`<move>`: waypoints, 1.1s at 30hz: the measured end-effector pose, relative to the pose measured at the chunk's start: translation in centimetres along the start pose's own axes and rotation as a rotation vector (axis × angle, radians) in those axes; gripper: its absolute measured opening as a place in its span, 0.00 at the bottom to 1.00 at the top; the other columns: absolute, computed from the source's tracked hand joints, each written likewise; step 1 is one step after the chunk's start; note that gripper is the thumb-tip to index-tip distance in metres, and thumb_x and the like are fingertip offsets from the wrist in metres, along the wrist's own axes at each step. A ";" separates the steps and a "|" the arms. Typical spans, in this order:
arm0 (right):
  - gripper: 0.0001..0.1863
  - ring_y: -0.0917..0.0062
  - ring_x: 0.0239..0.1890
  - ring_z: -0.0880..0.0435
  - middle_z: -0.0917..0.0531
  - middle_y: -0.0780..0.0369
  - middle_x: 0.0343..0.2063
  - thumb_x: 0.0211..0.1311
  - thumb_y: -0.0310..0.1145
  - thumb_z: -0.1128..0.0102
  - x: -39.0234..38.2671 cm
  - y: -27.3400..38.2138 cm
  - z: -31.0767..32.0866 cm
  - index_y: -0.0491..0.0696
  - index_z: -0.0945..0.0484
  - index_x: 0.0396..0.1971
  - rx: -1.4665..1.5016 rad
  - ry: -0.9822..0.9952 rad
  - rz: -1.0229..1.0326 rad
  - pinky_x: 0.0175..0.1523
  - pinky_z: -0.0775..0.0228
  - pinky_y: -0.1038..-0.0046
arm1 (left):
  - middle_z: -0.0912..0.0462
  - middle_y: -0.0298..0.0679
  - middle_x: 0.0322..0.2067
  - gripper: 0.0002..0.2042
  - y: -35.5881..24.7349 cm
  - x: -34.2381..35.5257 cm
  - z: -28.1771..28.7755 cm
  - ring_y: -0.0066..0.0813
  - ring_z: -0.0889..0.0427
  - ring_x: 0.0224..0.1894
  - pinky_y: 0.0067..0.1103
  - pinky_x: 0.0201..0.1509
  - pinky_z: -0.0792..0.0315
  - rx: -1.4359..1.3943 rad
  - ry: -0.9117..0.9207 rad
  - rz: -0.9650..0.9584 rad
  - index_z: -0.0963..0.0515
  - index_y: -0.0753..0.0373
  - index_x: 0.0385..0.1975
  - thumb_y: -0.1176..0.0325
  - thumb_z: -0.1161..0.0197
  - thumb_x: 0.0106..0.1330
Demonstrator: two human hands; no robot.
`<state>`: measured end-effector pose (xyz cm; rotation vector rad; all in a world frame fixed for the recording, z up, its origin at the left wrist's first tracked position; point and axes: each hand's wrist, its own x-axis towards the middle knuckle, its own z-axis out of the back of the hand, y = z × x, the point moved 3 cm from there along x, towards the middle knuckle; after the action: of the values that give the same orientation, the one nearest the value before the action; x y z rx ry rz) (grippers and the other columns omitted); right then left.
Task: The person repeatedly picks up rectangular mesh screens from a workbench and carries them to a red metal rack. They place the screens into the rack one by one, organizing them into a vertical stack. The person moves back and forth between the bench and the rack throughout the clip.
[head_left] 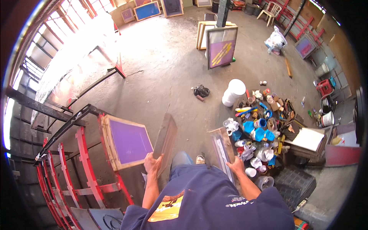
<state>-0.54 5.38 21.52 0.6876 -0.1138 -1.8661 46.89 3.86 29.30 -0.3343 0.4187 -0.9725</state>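
My left hand [153, 164] is closed on the edge of a thin grey-brown panel [167, 132], carried upright at my left side and seen nearly edge-on. With my right hand [237, 166] I grip a wooden-edged screen frame [221, 147], tilted at my right side, with a pale strip along its face. Both hang beside my legs, apart from each other. Close to my left hand, a purple screen printing frame [130, 141] with pale wooden edges leans against a red metal rack [87, 163].
Right of me lies a heap of cans, rags and blue containers [259, 132], with a white bucket [234, 92] beyond it. Ahead, several framed screens [221, 48] lean on a post. A black plastic bag [201, 91] is on the floor. A long plastic-covered table [76, 73] stands left.
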 end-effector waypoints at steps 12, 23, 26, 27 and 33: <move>0.43 0.51 0.45 0.20 0.19 0.43 0.39 0.35 0.51 0.29 35.3 22.2 4.2 0.37 0.26 0.50 -0.090 -0.175 0.127 0.53 0.29 0.62 | 0.17 0.52 0.31 0.20 -2.8 30.3 2.6 0.51 0.18 0.37 0.39 0.43 0.26 -0.046 -0.052 0.397 0.18 0.66 0.31 0.52 0.30 0.48; 0.41 0.52 0.45 0.20 0.19 0.43 0.39 0.34 0.52 0.31 60.5 44.6 8.1 0.34 0.25 0.45 -0.030 0.021 -0.013 0.52 0.29 0.60 | 0.16 0.52 0.33 0.21 -13.4 64.5 5.6 0.50 0.18 0.39 0.37 0.45 0.26 -0.012 -0.131 0.485 0.18 0.66 0.33 0.54 0.28 0.47; 0.41 0.52 0.45 0.21 0.19 0.43 0.39 0.34 0.53 0.30 70.3 50.6 9.8 0.35 0.24 0.45 -0.018 0.108 -0.041 0.53 0.29 0.60 | 0.17 0.52 0.32 0.20 -17.7 74.0 5.3 0.50 0.18 0.39 0.38 0.44 0.26 -0.076 -0.182 0.502 0.19 0.67 0.31 0.56 0.27 0.46; 0.33 0.50 0.40 0.20 0.18 0.44 0.32 0.32 0.49 0.28 72.9 51.8 9.4 0.36 0.21 0.34 0.050 -0.063 0.099 0.47 0.28 0.60 | 0.17 0.53 0.32 0.19 -18.3 76.4 5.5 0.52 0.18 0.38 0.38 0.45 0.26 -0.126 -0.172 0.528 0.19 0.67 0.30 0.57 0.27 0.46; 0.43 0.49 0.45 0.22 0.20 0.42 0.39 0.34 0.53 0.29 91.4 62.8 11.7 0.34 0.27 0.47 0.110 0.016 0.098 0.53 0.30 0.60 | 0.18 0.55 0.35 0.21 -26.1 93.9 6.4 0.55 0.20 0.41 0.38 0.47 0.27 -0.001 -0.388 0.495 0.19 0.69 0.34 0.57 0.29 0.48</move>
<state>23.46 -103.50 18.91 0.7587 -0.2373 -1.7699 77.62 -88.81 28.72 -0.3874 0.1335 -0.4090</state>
